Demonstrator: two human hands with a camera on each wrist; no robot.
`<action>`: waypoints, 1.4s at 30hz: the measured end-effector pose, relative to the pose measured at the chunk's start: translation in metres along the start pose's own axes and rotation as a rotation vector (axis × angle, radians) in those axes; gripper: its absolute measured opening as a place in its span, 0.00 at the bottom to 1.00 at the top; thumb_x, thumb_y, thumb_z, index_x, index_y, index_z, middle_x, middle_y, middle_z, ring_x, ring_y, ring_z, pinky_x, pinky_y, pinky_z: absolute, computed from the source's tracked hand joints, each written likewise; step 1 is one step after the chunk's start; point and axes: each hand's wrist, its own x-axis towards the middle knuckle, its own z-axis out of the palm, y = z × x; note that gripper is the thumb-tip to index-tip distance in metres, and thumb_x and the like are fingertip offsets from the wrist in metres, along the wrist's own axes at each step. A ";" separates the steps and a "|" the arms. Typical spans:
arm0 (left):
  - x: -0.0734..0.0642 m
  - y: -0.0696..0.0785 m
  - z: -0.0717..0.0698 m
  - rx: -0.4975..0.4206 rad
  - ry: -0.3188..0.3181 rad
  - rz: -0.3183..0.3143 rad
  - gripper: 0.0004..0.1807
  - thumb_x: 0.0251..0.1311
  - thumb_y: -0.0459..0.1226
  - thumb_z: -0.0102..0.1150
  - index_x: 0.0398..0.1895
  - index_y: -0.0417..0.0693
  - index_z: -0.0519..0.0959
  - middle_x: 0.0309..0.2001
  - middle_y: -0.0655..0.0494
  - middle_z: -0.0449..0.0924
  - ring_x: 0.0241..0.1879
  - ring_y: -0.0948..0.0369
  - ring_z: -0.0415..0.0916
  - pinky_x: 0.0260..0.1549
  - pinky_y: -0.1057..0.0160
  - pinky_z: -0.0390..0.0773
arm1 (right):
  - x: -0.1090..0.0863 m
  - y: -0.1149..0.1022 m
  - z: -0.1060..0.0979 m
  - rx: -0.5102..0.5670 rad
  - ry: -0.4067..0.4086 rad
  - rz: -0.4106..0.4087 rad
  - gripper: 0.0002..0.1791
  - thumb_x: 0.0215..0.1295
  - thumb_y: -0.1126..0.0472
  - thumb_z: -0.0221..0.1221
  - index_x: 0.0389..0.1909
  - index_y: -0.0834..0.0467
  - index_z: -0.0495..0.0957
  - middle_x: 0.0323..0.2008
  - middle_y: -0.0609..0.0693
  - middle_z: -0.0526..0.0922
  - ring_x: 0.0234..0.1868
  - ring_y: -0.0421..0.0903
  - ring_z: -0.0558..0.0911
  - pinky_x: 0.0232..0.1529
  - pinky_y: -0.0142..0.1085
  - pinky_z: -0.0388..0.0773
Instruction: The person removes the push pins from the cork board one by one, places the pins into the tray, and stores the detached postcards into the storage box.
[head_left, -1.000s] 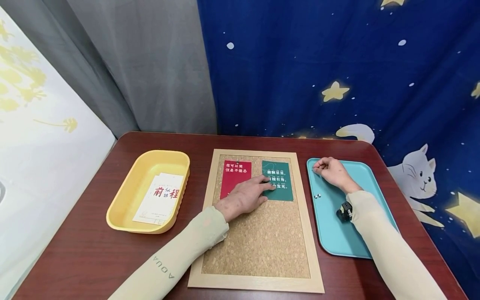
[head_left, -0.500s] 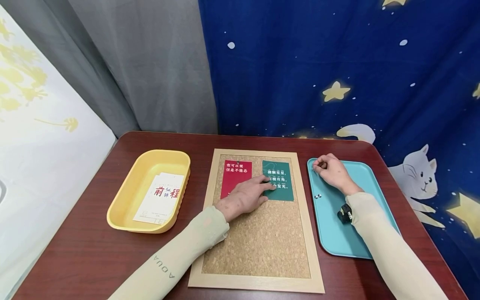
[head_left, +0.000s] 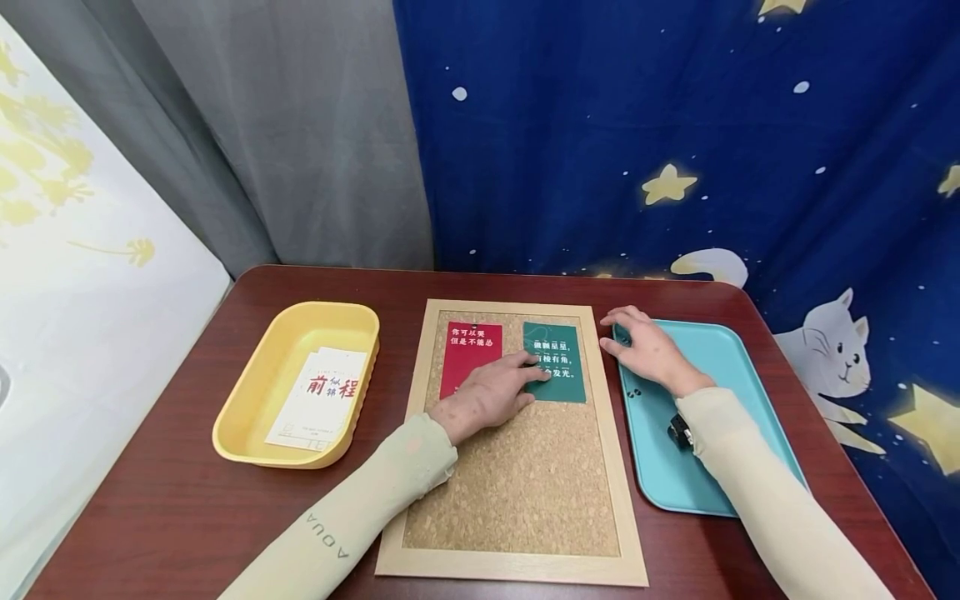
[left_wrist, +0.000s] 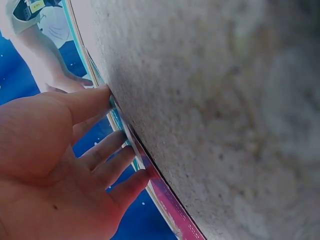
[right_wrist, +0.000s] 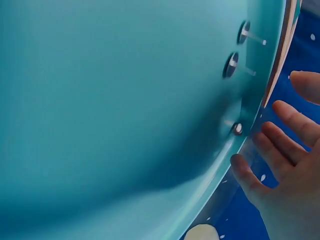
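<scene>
My left hand (head_left: 491, 390) lies across the cork board (head_left: 510, 483), its fingertips on the green card (head_left: 562, 383) at the board's upper right. In the left wrist view its fingers (left_wrist: 131, 187) are extended and touch along the cards. Left of the green card is a red card (head_left: 468, 358), partly covered by that hand, with a small pin (head_left: 474, 326) at its top edge. Over the left rim of the blue tray (head_left: 712, 350) hovers my right hand (head_left: 651, 350), fingers parted and holding nothing. Below it, in the right wrist view, several pushpins (right_wrist: 231, 65) lie in the tray.
At the left stands a yellow basket (head_left: 232, 408) with white cards (head_left: 315, 408) inside. A dark red table (head_left: 165, 500) carries everything. Behind its far edge hang a grey curtain (head_left: 315, 142) and a blue star curtain (head_left: 540, 142).
My right hand has moved left, from over the tray's upper left corner to its rim, and its pinched fingers have spread. The left hand has stayed on the green card.
</scene>
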 end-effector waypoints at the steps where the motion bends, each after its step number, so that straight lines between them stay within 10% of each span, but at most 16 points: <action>1: 0.000 0.000 0.000 -0.001 0.000 0.000 0.27 0.72 0.45 0.62 0.73 0.64 0.74 0.78 0.54 0.65 0.78 0.55 0.64 0.71 0.55 0.75 | 0.000 -0.002 0.001 -0.015 -0.012 -0.010 0.25 0.78 0.53 0.58 0.69 0.59 0.73 0.74 0.60 0.67 0.74 0.64 0.68 0.72 0.64 0.67; 42: 0.003 0.002 -0.006 -0.008 0.000 0.019 0.25 0.71 0.43 0.64 0.71 0.60 0.77 0.74 0.53 0.69 0.72 0.56 0.68 0.70 0.56 0.76 | -0.008 -0.015 0.017 -0.085 -0.182 -0.065 0.34 0.84 0.45 0.44 0.85 0.47 0.49 0.86 0.52 0.46 0.85 0.60 0.51 0.80 0.69 0.44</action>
